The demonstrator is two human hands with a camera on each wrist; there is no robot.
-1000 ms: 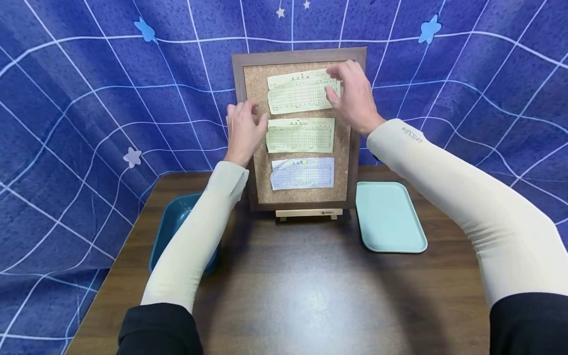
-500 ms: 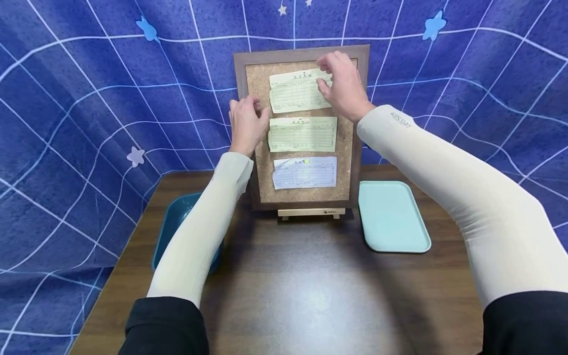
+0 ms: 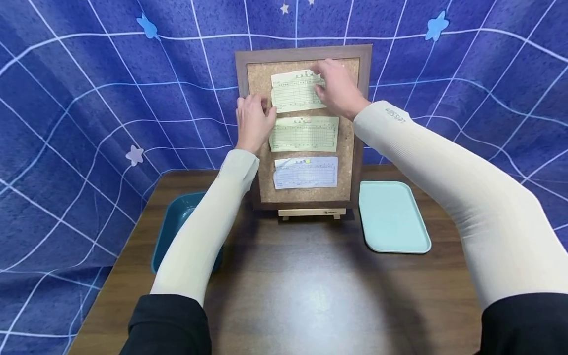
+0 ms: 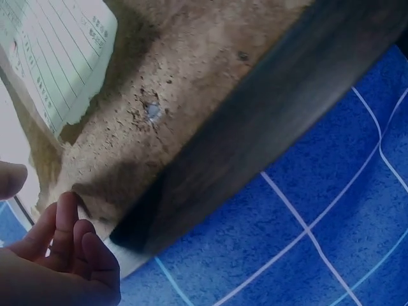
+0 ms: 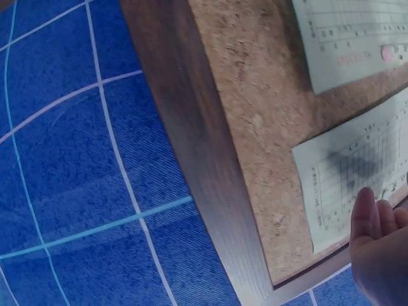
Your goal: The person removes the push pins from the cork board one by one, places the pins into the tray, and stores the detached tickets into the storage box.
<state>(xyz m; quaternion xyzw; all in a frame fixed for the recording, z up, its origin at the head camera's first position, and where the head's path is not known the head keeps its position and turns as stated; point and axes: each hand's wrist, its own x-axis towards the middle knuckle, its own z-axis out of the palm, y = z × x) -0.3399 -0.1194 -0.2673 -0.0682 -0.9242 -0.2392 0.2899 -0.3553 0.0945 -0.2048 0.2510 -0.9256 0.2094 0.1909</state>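
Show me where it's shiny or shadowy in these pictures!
Head view: white glare on the tabletop, with dark shadows either side; left wrist view: shadow on the corkboard beside the left fingers; right wrist view: a soft dark shadow on the green slip, above the right fingers.

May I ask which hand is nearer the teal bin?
Left: the left hand is above and right of the teal bin; the right hand is farther right, at the top slip.

Corkboard (image 3: 303, 195) stands between — basin (image 3: 170, 222) left, tray (image 3: 393, 217) right.
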